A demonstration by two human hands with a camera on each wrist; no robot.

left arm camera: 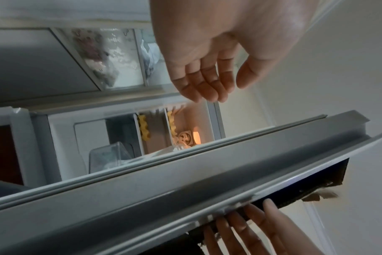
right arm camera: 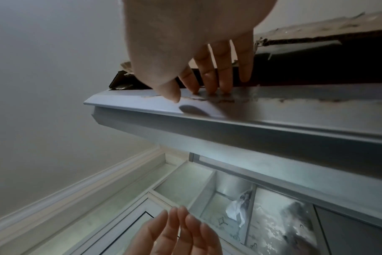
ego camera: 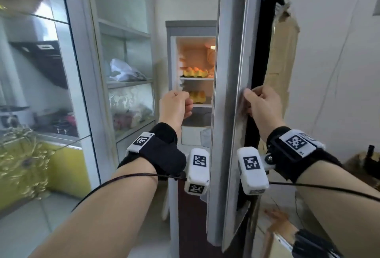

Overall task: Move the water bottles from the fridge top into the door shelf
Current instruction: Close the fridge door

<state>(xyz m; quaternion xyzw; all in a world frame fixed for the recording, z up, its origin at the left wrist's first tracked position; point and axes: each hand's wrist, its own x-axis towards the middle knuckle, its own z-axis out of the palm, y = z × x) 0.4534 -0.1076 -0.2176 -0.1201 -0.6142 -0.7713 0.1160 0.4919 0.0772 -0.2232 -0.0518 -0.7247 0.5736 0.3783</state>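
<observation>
Your right hand (ego camera: 262, 101) grasps the fridge door (ego camera: 230, 93) edge at frame centre; your left hand (ego camera: 176, 105) hangs released, holding nothing. No bottles show; if your fingers slip, the door could swing.

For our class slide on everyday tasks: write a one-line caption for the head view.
Right hand grips the fridge door edge; left hand hangs empty before the lit shelves.

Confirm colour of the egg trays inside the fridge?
Yellow egg trays, clearest in the head view.
</observation>
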